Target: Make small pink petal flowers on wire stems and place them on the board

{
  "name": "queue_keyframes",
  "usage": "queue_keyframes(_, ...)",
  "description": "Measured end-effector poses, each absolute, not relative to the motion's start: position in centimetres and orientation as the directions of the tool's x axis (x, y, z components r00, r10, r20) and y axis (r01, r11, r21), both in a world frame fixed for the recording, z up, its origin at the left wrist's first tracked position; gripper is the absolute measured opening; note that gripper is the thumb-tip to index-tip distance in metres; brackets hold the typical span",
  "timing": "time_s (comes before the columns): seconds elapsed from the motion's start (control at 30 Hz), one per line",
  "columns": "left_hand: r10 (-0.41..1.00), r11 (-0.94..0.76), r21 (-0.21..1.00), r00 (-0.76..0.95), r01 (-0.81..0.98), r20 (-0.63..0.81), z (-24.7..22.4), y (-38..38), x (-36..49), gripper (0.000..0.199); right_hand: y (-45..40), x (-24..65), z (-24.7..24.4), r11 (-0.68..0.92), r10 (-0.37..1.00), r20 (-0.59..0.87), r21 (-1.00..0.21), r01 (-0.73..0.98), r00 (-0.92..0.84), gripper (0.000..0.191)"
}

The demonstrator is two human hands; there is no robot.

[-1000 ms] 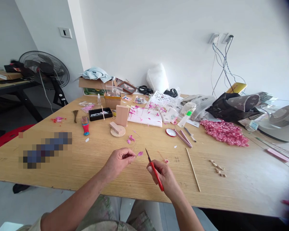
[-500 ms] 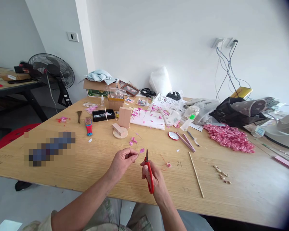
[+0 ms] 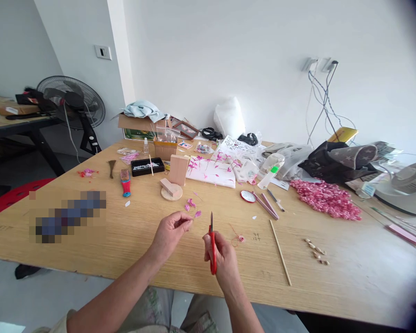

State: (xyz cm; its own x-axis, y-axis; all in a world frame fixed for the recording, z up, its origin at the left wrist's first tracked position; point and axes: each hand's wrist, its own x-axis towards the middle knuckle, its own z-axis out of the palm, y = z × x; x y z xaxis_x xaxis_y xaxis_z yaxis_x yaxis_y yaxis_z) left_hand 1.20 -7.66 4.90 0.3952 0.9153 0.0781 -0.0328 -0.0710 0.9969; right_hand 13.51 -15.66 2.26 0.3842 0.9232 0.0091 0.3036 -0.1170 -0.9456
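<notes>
Between the pinched fingertips of my left hand is a small pink petal on a thin stem. My right hand grips red-handled scissors with the dark blades pointing up and away from me. A gap separates the blades from the petal. Just beyond my left hand, loose pink petals lie on the wooden table. Right of the scissors is a small pink bead-like piece with orange thread.
A wooden stick and several pale shells or nuts lie at right, with pink strung beads behind. Wooden blocks, a black tray, a brush and a white foam slab with pink flowers stand farther back.
My left hand with the petal has drawn left, away from the scissors. The scissor blades look closer together, and the scissors have turned more upright. The view has shifted slightly.
</notes>
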Motion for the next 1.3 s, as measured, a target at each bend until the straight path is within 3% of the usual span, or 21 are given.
queue_keyframes(0.07,0.931,-0.072,0.997,0.358,-0.025,0.076,5.2,-7.4,0.7,0.01,-15.8,15.3,2.3,-0.193,0.892,0.06,-0.844,0.5,0.447,0.035)
queue_keyframes(0.17,0.938,-0.065,0.997,0.337,-0.046,0.077,5.7,-7.3,0.4,0.011,-16.0,18.7,2.9,-0.377,0.854,0.104,-0.551,0.744,0.51,0.031)
queue_keyframes(0.27,0.93,-0.035,0.995,0.362,-0.094,0.067,5.7,-7.3,0.6,0.012,-15.6,22.1,3.5,-0.505,0.842,0.041,-0.288,0.813,0.538,0.026)
queue_keyframes(0.37,0.909,0.045,0.978,0.414,-0.202,0.044,5.5,-7.2,1.1,0.01,-14.7,24.8,3.5,-0.535,0.845,-0.054,-0.122,0.836,0.533,0.024)
queue_keyframes(0.43,0.878,0.156,0.933,0.479,-0.325,0.02,5.4,-7.1,1.4,0.007,-14.0,26.1,3.2,-0.535,0.843,-0.089,-0.054,0.843,0.53,0.025)
queue_keyframes(0.53,0.78,0.403,0.774,0.625,-0.489,-0.011,5.3,-6.9,1.9,0.004,-13.1,27.5,2.5,-0.526,0.847,-0.102,-0.019,0.85,0.522,0.028)
queue_keyframes(0.73,0.623,0.714,0.415,0.782,-0.564,-0.009,5.1,-6.8,2.6,0.008,-12.4,29.2,1.3,-0.514,0.851,-0.121,0.01,0.858,0.511,0.029)
queue_keyframes(0.87,0.597,0.768,0.307,0.802,-0.563,-0.023,4.7,-6.9,3.1,0.012,-12.5,29.1,2.0,-0.522,0.853,-0.064,-0.066,0.851,0.518,0.025)
queue_keyframes(0.93,0.6,0.766,0.318,0.799,-0.559,-0.042,4.4,-7.0,3.4,0.014,-12.8,28.0,3.0,-0.471,0.871,0.027,-0.235,0.85,0.49,0.024)
queue_keyframes(1.0,0.62,0.743,0.358,0.783,-0.566,-0.049,4.3,-7.2,3.7,0.015,-13.1,25.8,4.3,-0.311,0.891,0.141,-0.504,0.806,0.432,0.021)
queue_keyframes(1.07,0.66,0.694,0.414,0.75,-0.589,-0.039,4.3,-7.4,4.0,0.014,-13.4,23.0,5.4,-0.085,0.889,0.212,-0.793,0.604,0.405,0.02)
queue_keyframes(1.13,0.708,0.624,0.485,0.706,-0.613,-0.019,4.5,-7.6,4.3,0.011,-13.4,20.0,6.1,0.042,0.915,0.16,-0.951,0.307,0.371,0.021)
queue_keyframes(1.3,0.783,0.461,0.666,0.622,-0.587,0.006,4.9,-7.9,4.4,0.007,-12.7,15.7,6.6,0.053,0.933,-0.013,-0.983,-0.175,0.358,0.025)
